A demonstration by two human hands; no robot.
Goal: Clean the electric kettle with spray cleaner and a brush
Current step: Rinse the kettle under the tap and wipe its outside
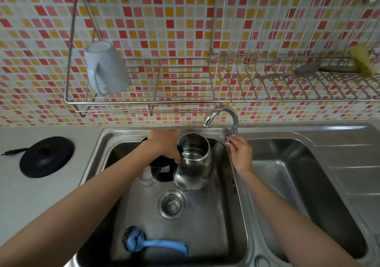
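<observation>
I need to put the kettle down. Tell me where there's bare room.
Free: the right basin; counter in front of the kettle base; left-basin floor between drain and blue brush. Crowded: the back, around the kettle and both hands.

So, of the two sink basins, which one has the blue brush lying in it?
The left basin, where the kettle is held; the blue brush lies at its near edge. The right basin has no brush.

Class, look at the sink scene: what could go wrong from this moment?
1. The kettle, held by the left hand at its handle, is tilted; it could slip and knock the basin.
2. The right hand is at the tap; a sudden flow may splash the counter, where the power base sits.
</observation>
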